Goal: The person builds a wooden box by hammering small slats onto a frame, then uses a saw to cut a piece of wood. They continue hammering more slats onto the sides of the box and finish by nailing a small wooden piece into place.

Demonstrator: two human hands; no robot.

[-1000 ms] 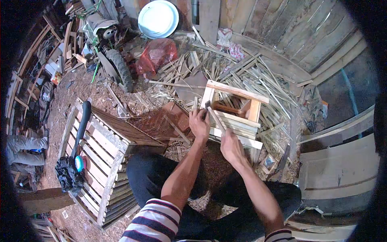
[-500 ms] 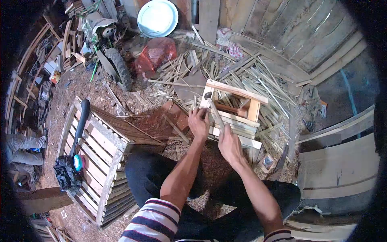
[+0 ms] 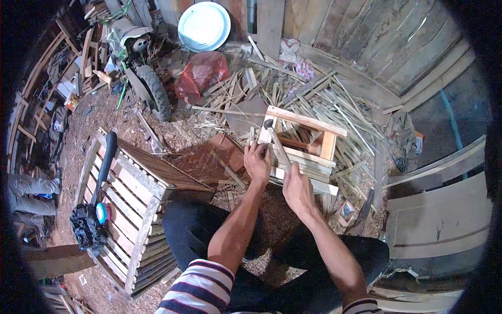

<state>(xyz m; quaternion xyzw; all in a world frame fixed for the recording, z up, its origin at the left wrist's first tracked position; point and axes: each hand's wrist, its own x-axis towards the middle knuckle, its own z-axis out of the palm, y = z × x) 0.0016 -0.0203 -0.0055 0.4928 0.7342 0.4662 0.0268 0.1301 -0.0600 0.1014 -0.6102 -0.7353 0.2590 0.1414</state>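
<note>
My right hand (image 3: 298,189) is wrapped round the handle of a hammer (image 3: 280,146), whose dark head lies over the left end of a small wooden frame (image 3: 306,121). The frame has pale slats across its near side and an opening in its middle. At its left edge, my left hand (image 3: 258,163) has its fingers bent together beside a thin upright strip of wood (image 3: 252,135). What these fingers hold is too small to tell.
A slatted crate (image 3: 123,209) with a black bag (image 3: 88,227) and a black-handled tool (image 3: 108,157) stands at left. Beyond are scrap strips (image 3: 340,112), a red bag (image 3: 201,76), a white basin (image 3: 204,26) and a motorbike wheel (image 3: 151,89). A person's legs (image 3: 34,194) show far left.
The hands, hammer and frame hold almost the same place. The frame appears slightly lower in the view.
</note>
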